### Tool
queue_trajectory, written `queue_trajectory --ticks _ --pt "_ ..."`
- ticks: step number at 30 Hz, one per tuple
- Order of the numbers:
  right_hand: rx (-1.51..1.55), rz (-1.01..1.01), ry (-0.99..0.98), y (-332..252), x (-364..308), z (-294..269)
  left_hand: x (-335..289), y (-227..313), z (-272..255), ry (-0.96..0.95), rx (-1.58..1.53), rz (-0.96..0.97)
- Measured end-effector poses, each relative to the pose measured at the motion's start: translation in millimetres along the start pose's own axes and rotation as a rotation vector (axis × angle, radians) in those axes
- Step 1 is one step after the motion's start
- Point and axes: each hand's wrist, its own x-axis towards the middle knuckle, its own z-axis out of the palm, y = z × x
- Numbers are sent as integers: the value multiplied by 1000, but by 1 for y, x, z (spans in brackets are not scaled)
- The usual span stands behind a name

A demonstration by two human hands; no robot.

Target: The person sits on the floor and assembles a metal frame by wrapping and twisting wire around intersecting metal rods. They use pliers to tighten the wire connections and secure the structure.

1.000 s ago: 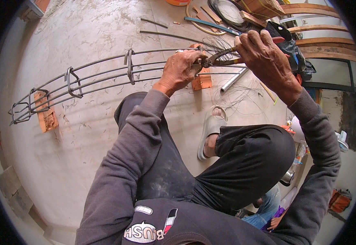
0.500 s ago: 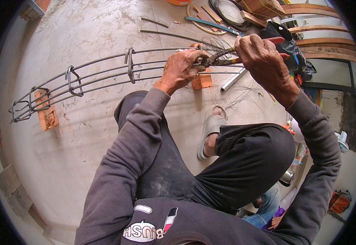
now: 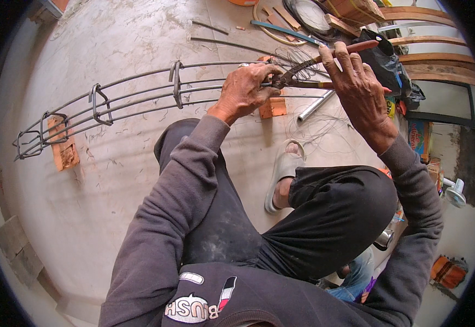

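A long rebar cage (image 3: 134,95) of steel bars and square stirrups lies across the concrete floor, propped on orange bricks. My left hand (image 3: 245,87) grips the bars near the cage's right end. My right hand (image 3: 355,87) holds red-handled pincers (image 3: 308,71), whose jaws meet the bars just beside my left fingers. Thin tie wire tangles around that joint.
An orange brick (image 3: 63,150) supports the cage's left end, another brick (image 3: 273,107) sits under the right. A metal pipe (image 3: 314,106) and loose wire lie by my sandalled foot (image 3: 284,169). Timber, wire coils and a black bag (image 3: 382,57) crowd the upper right.
My right hand has swung the pincer handles upward and to the right, with the jaws staying at the joint. My left hand keeps its hold on the bars.
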Motion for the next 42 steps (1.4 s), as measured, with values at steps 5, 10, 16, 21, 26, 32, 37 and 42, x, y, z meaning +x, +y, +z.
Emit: queue_trajectory --ticks 5,10,16,21,26,32,37,42 --pt "7 1 20 1 -1 1 0 -6 4 78 47 79" --pt "69 -50 112 8 4 -1 1 -1 1 1 5 -9" --pt "-45 -197 170 15 9 -7 0 0 0 31 48 5" --pt "-217 -271 130 16 15 -21 -1 -3 3 51 54 6" --pt "-297 -375 -18 22 24 -34 3 -3 4 54 71 41" --pt "-57 -265 -211 18 23 -35 0 -3 5 14 137 -4" --pt "-29 -270 -287 19 25 -43 1 -4 9 4 214 -27" --pt "162 -192 -387 22 22 -42 0 -1 7 -10 223 -48"
